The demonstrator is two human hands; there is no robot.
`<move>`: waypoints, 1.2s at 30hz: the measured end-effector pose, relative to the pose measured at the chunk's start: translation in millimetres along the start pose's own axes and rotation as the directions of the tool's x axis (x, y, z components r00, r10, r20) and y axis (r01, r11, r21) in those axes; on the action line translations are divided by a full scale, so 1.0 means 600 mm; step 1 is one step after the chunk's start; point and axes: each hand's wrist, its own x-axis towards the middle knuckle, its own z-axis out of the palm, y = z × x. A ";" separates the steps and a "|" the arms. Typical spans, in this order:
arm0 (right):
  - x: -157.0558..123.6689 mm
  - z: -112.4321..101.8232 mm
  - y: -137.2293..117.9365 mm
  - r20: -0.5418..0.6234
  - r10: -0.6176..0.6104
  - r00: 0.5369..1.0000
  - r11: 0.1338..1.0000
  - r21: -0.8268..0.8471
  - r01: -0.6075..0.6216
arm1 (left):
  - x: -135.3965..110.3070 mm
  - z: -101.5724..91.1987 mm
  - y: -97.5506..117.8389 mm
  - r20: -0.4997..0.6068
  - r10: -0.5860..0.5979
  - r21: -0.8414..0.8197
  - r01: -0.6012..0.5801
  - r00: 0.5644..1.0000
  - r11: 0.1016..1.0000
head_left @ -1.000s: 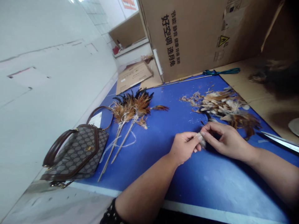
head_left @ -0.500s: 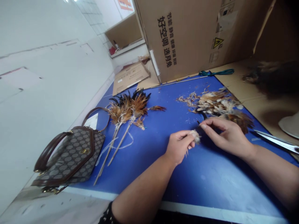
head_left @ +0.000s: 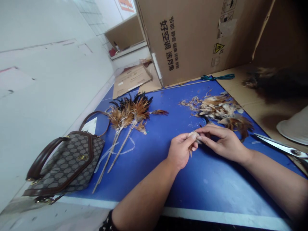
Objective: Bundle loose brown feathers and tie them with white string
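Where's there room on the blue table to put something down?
Bare table shows between the feathered sticks and left hand, and between the forearms. It's crowded right, with the loose feathers and scissors, and left, around the handbag.

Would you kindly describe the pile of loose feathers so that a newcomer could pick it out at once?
Find the big cardboard box at the far side of the blue table. In front of it, just beyond the right hand, lies the pile of loose feathers. Unlike the feather-topped sticks to its left, it is a low spread of cream and brown plumes.
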 end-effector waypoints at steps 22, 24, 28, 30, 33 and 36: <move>0.010 -0.041 0.049 -0.173 -0.052 0.984 0.935 -0.355 -0.013 | 0.006 -0.026 -0.013 -0.003 0.015 0.221 -0.013 1.000 0.975; 0.005 -0.047 0.065 -0.108 0.009 0.994 0.879 -0.474 -0.059 | 0.009 -0.027 -0.015 -0.045 0.067 0.225 -0.055 0.997 0.973; -0.003 -0.037 0.074 -0.026 0.085 0.996 0.819 -0.567 -0.084 | 0.012 -0.026 -0.015 -0.116 0.122 0.194 -0.099 0.986 0.976; -0.004 -0.030 0.069 -0.027 0.095 0.995 0.798 -0.595 -0.092 | 0.013 -0.024 -0.014 -0.130 0.138 0.158 -0.117 0.982 0.980; 0.000 -0.037 0.061 -0.061 0.079 0.995 0.764 -0.637 -0.099 | 0.012 -0.020 -0.013 -0.153 0.164 0.124 -0.146 0.974 0.981; 0.005 -0.066 0.055 -0.210 0.040 0.977 0.728 -0.663 -0.173 | 0.012 -0.019 -0.010 -0.176 0.189 0.116 -0.171 0.966 0.978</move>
